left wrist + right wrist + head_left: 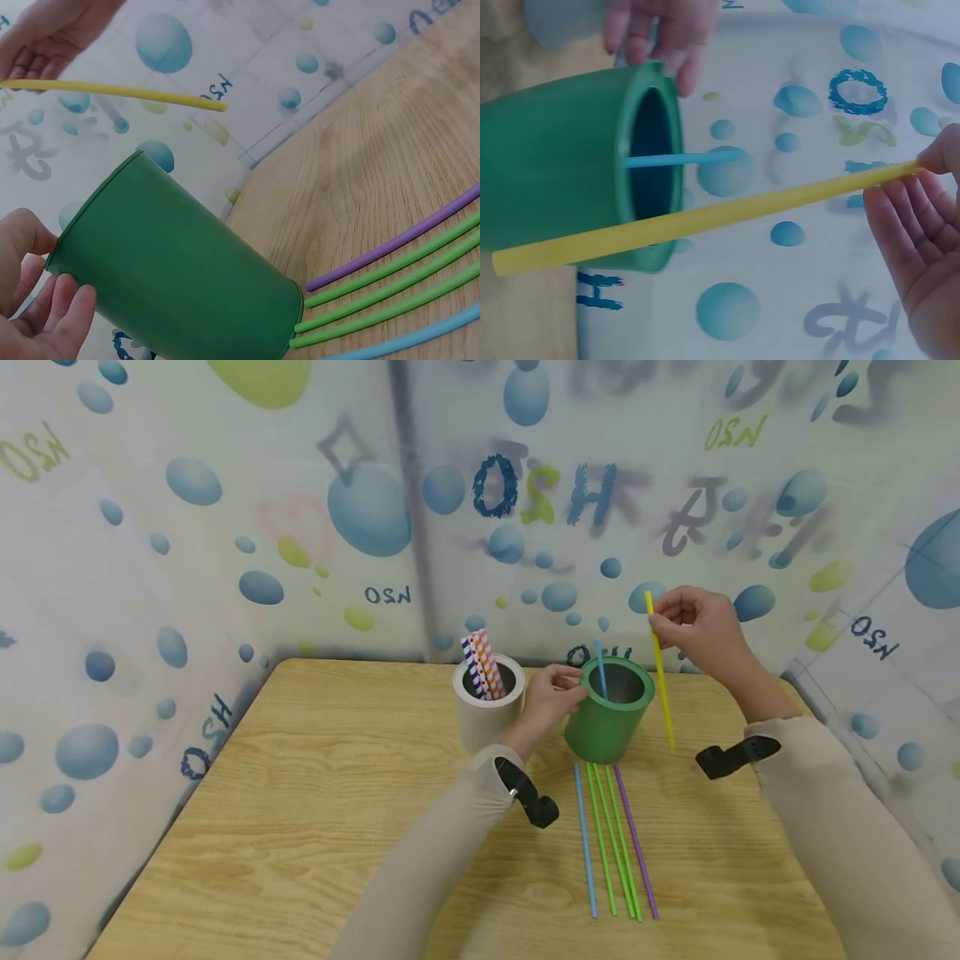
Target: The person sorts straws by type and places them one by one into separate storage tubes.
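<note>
Between its thumb and fingers, my right hand (pixel 701 631) pinches a yellow straw (pixel 661 677) near its top end, hanging beside the green cup (pixel 606 735). My left hand (pixel 551 702) holds the cup's rim on its left side; the left wrist view shows its fingers (pixel 71 315) at the rim. One blue straw (pixel 601 668) stands inside the cup, also visible in the right wrist view. On the table before the cup lie a blue straw (pixel 586 843), three green straws (pixel 617 843) and a purple straw (pixel 637 852), roughly side by side.
A white cup (pixel 483 722) with several patterned straws (pixel 483 668) stands left of the green cup, partly behind my left hand. The wooden table (pixel 300 793) ends at a patterned backdrop (pixel 300 527) behind and at the sides.
</note>
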{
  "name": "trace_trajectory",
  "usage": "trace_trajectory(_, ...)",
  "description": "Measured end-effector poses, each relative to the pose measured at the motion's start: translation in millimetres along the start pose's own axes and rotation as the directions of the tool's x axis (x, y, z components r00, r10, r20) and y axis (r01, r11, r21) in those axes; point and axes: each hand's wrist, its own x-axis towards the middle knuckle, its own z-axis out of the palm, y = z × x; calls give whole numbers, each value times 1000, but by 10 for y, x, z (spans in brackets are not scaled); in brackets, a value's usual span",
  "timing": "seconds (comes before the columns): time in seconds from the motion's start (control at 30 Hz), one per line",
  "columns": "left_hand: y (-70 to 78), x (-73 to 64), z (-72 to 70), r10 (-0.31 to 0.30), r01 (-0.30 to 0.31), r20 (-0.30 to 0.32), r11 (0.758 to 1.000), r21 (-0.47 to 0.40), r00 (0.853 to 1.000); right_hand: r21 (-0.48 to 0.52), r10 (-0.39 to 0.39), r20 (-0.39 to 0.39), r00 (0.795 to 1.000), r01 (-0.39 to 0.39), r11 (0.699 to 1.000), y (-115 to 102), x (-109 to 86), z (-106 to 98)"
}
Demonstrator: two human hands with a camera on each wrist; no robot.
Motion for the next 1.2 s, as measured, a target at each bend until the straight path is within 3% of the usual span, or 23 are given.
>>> trace_trajectory(0.3, -11, 14, -2, 3, -3, -6, 1000, 8, 1000, 111, -14, -20, 1000, 17, 994, -197, 434, -80)
trace_trajectory(0.5, -28, 23, 9, 3, -2, -18, 1000, 22, 1000, 86, -21, -28, 999, 23, 996, -197, 583, -18)
trace_trajectory(0.87, -16, 11, 10, 5, -5, -18, 1000, 16, 1000, 14, 40, -2, 999, -40, 999, 39, 477, 171)
trace_trajectory(1.2, -26, 12, 6, 21, -21, -12, 1000, 11, 1000, 37, 79, 100, 992, -83, 996, 314, 272, 330)
